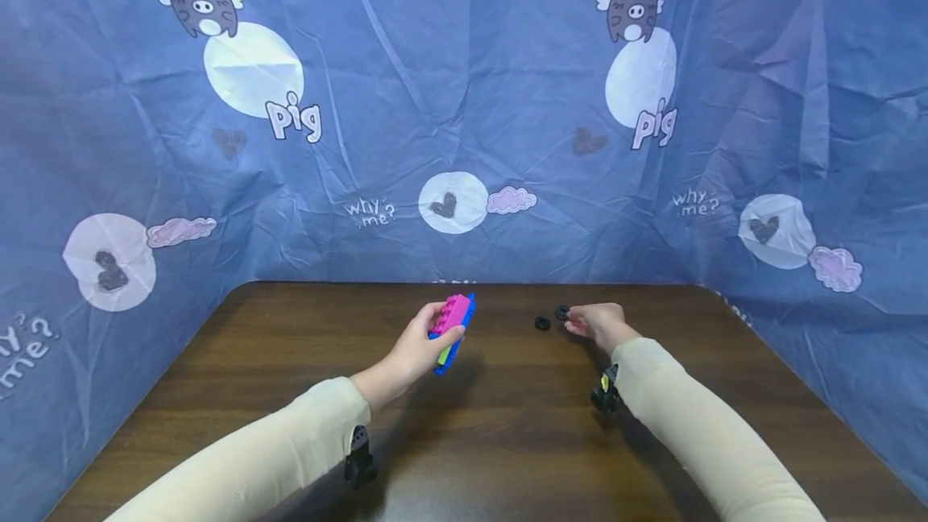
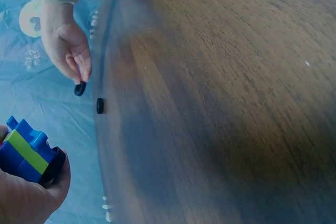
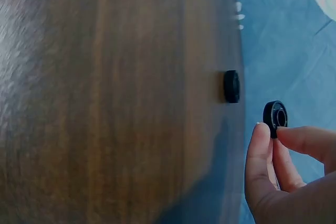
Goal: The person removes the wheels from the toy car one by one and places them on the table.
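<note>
My left hand point(image 1: 408, 357) grips a toy block vehicle point(image 1: 453, 314) of pink, blue and yellow-green bricks, held above the table. In the left wrist view, a black wheel point(image 2: 54, 165) shows at one side of this vehicle, against the fingers; its far side is hidden. Between thumb and fingertips, my right hand point(image 1: 598, 324) pinches a loose black toy wheel point(image 3: 276, 118) by its rim, raised off the tabletop. Another black wheel point(image 1: 542, 323) lies on the table just left of the right hand.
The brown wooden table point(image 1: 507, 425) has its far edge just beyond the wheels. A blue patterned cloth point(image 1: 464, 103) hangs behind it and along both sides. Each wrist carries a small black camera.
</note>
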A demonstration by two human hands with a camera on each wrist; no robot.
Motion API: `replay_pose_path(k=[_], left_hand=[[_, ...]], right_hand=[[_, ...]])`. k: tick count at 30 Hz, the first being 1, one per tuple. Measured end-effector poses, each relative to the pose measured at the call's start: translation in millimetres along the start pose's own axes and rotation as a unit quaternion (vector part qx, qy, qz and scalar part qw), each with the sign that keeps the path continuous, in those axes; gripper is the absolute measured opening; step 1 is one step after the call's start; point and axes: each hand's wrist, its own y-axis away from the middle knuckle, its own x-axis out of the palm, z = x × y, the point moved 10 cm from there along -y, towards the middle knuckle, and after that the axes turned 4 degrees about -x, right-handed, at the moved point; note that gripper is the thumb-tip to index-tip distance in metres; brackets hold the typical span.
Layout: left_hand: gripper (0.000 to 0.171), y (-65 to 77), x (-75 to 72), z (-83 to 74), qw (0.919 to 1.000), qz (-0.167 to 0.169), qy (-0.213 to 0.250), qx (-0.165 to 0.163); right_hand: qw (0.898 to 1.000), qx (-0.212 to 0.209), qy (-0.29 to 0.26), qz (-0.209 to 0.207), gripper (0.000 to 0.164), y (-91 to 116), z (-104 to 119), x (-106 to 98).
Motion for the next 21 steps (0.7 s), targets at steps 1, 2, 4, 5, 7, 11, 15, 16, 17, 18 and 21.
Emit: replay_pose_path(k=[1, 2, 4, 5, 7, 11, 15, 16, 17, 18, 21], left_hand=[[0.049, 0.0, 0.0, -0.3, 1.0, 0.0, 0.0, 0.002], [0.049, 0.1, 0.5, -0.3, 1.0, 0.0, 0.002, 0.002], [0.048, 0.9, 2.3, -1.2, 1.0, 0.003, 0.007, 0.006], [0.048, 1.5, 3.3, -2.1, 0.9999, 0.005, 0.01, 0.009], [0.048, 2.4, 5.5, -3.4, 0.9997, 0.01, 0.014, 0.016], [0.048, 2.8, 8.5, -2.2, 0.9996, 0.015, 0.017, 0.016], [0.048, 2.6, 8.6, -1.2, 0.9998, 0.014, 0.01, 0.01], [0.048, 2.5, 8.3, -1.5, 0.9998, 0.013, 0.01, 0.009], [0.048, 2.2, 8.3, -1.8, 0.9998, 0.013, 0.01, 0.01], [0.048, 1.9, 8.4, -1.9, 0.9998, 0.013, 0.012, 0.01], [0.047, 1.1, 9.1, -2.3, 0.9996, 0.016, 0.022, 0.01]], right_hand=[[1.0, 0.003, -0.001, -0.002, 0.04, -1, -3, 0], [1.0, 0.006, 0.001, -0.004, 0.041, -2, -5, -1], [1.0, 0.01, 0.009, -0.014, 0.042, -3, -9, -3], [1.0, 0.009, 0.012, -0.018, 0.041, -4, -10, -4], [0.999, 0.006, 0.017, -0.032, 0.036, -7, -12, -7], [0.996, -0.002, 0.052, -0.068, 0.024, -10, -16, -14], [0.991, -0.002, 0.087, -0.098, 0.032, -10, -18, -16], [0.991, -0.001, 0.091, -0.102, 0.036, -10, -18, -16], [0.99, -0.002, 0.093, -0.106, 0.042, -10, -17, -16], [0.99, -0.003, 0.093, -0.108, 0.047, -10, -17, -16], [0.989, -0.003, 0.096, -0.115, 0.054, -12, -15, -17]])
